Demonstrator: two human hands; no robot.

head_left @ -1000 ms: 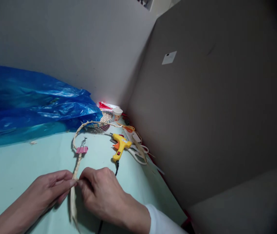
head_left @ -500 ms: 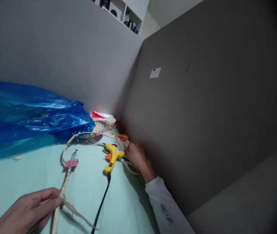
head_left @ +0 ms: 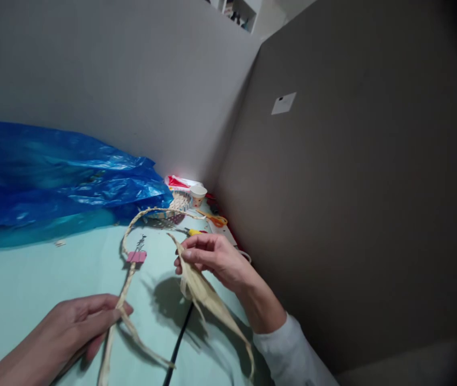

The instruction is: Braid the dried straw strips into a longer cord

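Note:
My left hand [head_left: 73, 327] pinches a twisted cord of pale dried husk [head_left: 127, 287] between thumb and fingers. Below the pinch the cord splits into two loose strands, and above it a pink binder clip [head_left: 136, 257] grips it. Beyond the clip the cord curves away to the right in a braided arc. Raised over the table, my right hand [head_left: 222, 260] is closed on one end of a broad dry corn husk [head_left: 208, 297], whose torn, pointed tail hangs toward me. Mostly hidden behind that hand is a yellow glue gun [head_left: 195, 232].
A blue plastic sheet [head_left: 63, 177] is heaped at the back left against the grey wall. Toward the corner stand a woven basket [head_left: 180, 200] and a paper cup [head_left: 198, 195], with orange-handled scissors [head_left: 217, 220] nearby. The black cable [head_left: 180, 340] crosses the table's front.
My right hand has come back from the tools along the wall, bringing a corn husk toward the cord. My left hand keeps its pinch. The view has shifted, so things appear further right.

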